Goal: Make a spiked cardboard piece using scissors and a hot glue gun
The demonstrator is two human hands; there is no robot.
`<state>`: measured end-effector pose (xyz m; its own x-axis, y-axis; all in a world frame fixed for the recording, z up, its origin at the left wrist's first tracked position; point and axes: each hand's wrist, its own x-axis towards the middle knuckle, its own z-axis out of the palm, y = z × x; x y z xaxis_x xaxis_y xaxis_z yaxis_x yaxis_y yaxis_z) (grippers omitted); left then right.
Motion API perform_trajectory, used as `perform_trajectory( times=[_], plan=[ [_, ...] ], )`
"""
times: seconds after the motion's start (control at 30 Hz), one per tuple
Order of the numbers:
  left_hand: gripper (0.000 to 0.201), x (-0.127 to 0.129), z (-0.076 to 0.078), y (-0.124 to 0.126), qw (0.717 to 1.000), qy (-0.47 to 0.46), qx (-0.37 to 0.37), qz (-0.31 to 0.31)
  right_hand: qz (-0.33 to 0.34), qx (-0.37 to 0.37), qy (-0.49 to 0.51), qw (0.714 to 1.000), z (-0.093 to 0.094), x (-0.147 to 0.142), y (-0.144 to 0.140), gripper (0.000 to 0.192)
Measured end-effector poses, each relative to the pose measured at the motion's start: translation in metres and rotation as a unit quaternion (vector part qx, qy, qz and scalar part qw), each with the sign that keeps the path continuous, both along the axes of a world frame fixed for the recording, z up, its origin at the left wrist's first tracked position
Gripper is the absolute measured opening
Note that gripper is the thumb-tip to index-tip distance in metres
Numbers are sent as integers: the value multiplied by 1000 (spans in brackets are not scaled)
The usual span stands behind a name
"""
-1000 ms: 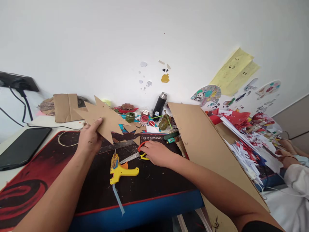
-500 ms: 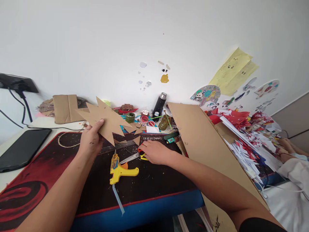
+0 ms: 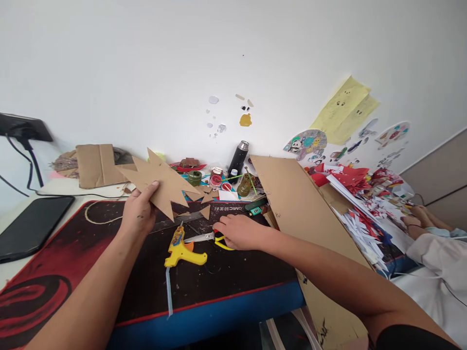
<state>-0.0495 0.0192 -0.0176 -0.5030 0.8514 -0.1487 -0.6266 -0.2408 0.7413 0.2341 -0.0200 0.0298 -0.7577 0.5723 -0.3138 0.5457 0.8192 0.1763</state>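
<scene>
My left hand (image 3: 140, 209) holds a spiky, star-like piece of cardboard (image 3: 160, 182) up above the mat, thumb on its face and fingers behind. Over the handles of the scissors (image 3: 200, 237) lies my right hand (image 3: 242, 232), its fingers curled round them and partly hidden. The scissor blades point left toward a yellow hot glue gun (image 3: 180, 252), which lies on the black mat (image 3: 233, 277) with a pale blue strip trailing from its back end. Small cardboard offcuts (image 3: 205, 212) are scattered behind the scissors.
A large cardboard sheet (image 3: 295, 194) leans at the right. Paint jars (image 3: 216, 179) and a black flask (image 3: 239, 158) stand along the wall. At left lies a black phone (image 3: 34, 226). Another person's arm (image 3: 419, 223) is at far right, beside heaped paper scraps (image 3: 365, 233).
My right hand and the scissors have shifted slightly right. The glue gun has tilted, its nozzle now leaning further right. The cardboard star stays in my left hand.
</scene>
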Motion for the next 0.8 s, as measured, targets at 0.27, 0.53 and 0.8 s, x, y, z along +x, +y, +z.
perform_trajectory(
  times=[0.27, 0.53, 0.8],
  plan=[
    [33, 1, 3, -1, 1000, 5, 0, 2, -54, -38, -25, 998, 22, 12, -11, 35],
    [36, 2, 9, -3, 1000, 0, 2, -2, -199, -185, 88, 958, 25, 41, -13, 47],
    [36, 3, 10, -3, 1000, -4, 11, -7, -458, -514, 337, 642, -3, 68, -33, 52]
  ],
)
